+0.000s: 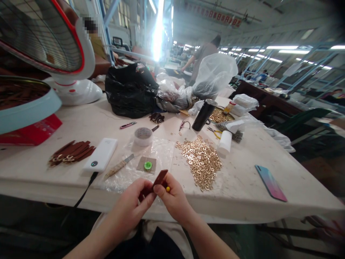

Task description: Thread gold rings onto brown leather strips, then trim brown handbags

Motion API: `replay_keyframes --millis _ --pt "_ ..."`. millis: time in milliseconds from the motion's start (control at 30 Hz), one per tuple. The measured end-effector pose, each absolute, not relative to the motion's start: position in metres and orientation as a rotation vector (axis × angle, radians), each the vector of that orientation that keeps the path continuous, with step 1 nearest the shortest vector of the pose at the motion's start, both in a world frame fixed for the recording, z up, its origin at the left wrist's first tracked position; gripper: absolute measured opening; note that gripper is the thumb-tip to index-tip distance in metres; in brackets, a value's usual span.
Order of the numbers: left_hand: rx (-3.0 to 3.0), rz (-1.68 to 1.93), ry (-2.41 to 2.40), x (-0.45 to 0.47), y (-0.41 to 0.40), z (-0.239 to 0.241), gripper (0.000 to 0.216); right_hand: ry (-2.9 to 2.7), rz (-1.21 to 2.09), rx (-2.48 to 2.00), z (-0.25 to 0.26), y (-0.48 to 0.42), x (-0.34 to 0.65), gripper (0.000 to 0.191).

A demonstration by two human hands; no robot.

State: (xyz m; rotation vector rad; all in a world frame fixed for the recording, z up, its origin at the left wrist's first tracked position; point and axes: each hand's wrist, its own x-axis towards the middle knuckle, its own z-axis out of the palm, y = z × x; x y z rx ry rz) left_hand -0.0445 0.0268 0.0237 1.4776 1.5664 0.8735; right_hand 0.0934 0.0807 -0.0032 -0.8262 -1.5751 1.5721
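Both hands meet at the table's near edge around a small brown leather strip (160,177). My left hand (136,198) pinches its lower end with thumb and fingers closed. My right hand (172,198) grips the strip's upper part and also holds something small with a yellow tip (168,188). Just beyond the hands lie a clear plastic sheet (159,151) and a brown pad with a green disc (147,165). A heap of gold metal rings (201,162) spreads to the right.
A stack of brown strips with rings (70,152), a white power bank (101,154), a knife (119,166) and a tape roll (143,136) lie left. A black tumbler (203,115), phone (270,182), black bag (129,90) and fan (51,39) stand around. A person works far behind.
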Motion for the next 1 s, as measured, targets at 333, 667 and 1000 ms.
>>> replay_keyframes --millis 333,667,1000 --pt "1.497 0.951 1.567 -0.046 0.025 0.025 0.016 -1.568 1.565 -0.822 0.003 0.082 0.088 0.017" --pt "1.390 0.963 1.582 -0.048 0.032 0.015 0.021 -1.494 1.580 -0.877 -0.008 0.085 0.083 0.031" --pt "0.983 1.146 1.534 -0.067 0.040 0.003 0.015 -1.254 1.359 -1.014 -0.006 0.126 0.104 0.044"
